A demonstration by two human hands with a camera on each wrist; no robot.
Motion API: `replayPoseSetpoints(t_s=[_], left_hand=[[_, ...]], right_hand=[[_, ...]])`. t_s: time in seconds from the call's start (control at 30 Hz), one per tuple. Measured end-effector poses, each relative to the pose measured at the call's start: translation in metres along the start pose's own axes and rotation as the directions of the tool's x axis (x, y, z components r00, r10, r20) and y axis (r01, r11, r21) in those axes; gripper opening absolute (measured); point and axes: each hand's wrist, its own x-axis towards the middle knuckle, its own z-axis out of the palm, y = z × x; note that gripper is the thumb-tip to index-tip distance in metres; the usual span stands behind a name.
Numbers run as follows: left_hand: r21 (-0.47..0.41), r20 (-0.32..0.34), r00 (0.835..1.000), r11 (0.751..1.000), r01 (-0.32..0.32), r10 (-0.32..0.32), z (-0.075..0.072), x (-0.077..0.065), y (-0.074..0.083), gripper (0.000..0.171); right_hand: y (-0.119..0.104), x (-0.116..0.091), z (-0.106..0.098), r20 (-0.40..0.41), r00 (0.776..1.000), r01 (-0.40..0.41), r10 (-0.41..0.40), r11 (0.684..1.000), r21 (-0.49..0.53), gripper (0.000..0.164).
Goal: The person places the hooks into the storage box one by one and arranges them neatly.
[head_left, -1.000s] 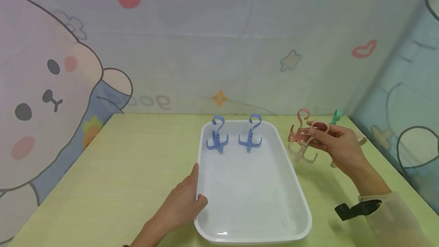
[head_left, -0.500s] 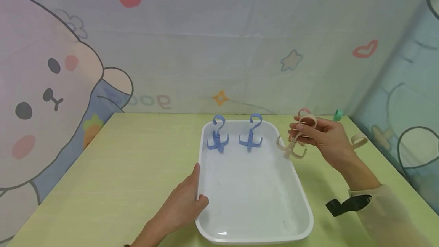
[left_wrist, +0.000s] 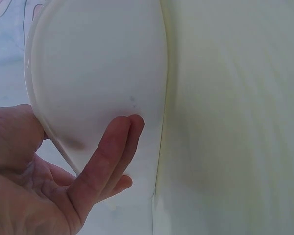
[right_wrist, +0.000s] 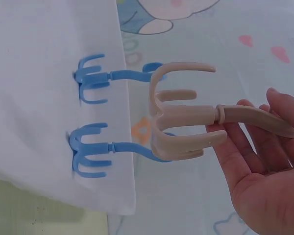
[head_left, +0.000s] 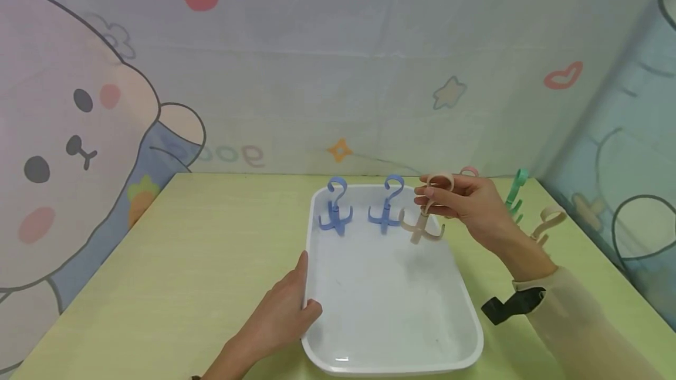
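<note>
In the head view, a white tray [head_left: 380, 298] stands on the table. My left hand [head_left: 277, 315] holds its left side, thumb over the rim and fingers against the outer wall, as the left wrist view shows. Above the tray's far right part, my right hand [head_left: 475, 207] pinches a beige four-pronged rotating hanger hook [head_left: 421, 230] by its curved top. Its prongs hang down, and in the right wrist view they appear apart from the tray floor. Two blue hanger hooks, a left one [head_left: 334, 219] and a right one [head_left: 385, 219], stand upright side by side at the tray's far end.
Right of the tray, partly behind my right hand and forearm, stand a green hook [head_left: 514, 189], another beige hook [head_left: 549, 220] and a mostly hidden pink hook [head_left: 469, 171]. A printed cloth [head_left: 380, 75] hangs behind the table's far edge.
My right hand has carried the beige hook leftward from beside the pink hook to over the tray. My left hand has stayed on the tray's side.
</note>
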Motion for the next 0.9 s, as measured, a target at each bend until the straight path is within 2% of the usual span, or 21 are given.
replayPoseSetpoints(t_s=[0.17,0.43,0.67,0.9], left_hand=[[-0.008,0.003,1.000,1.000,-0.004,0.004,0.000,0.000,0.000,0.088],[-0.013,0.003,1.000,1.000,-0.004,0.004,0.000,0.000,0.000,0.088],[-0.015,0.003,1.000,1.000,-0.010,0.010,0.001,0.000,-0.001,0.088],[-0.021,0.005,1.000,1.000,-0.015,0.015,0.001,-0.001,-0.001,0.088]], right_hand=[[0.001,0.004,0.010,0.033,0.999,0.014,-0.014,1.000,-0.003,0.016],[0.005,0.011,0.025,0.035,0.999,-0.031,0.034,0.996,-0.082,0.013],[0.007,0.015,0.038,0.071,0.996,-0.043,0.047,0.997,-0.057,0.014],[0.011,0.020,0.052,0.101,0.991,-0.089,0.092,0.996,-0.032,0.015]])
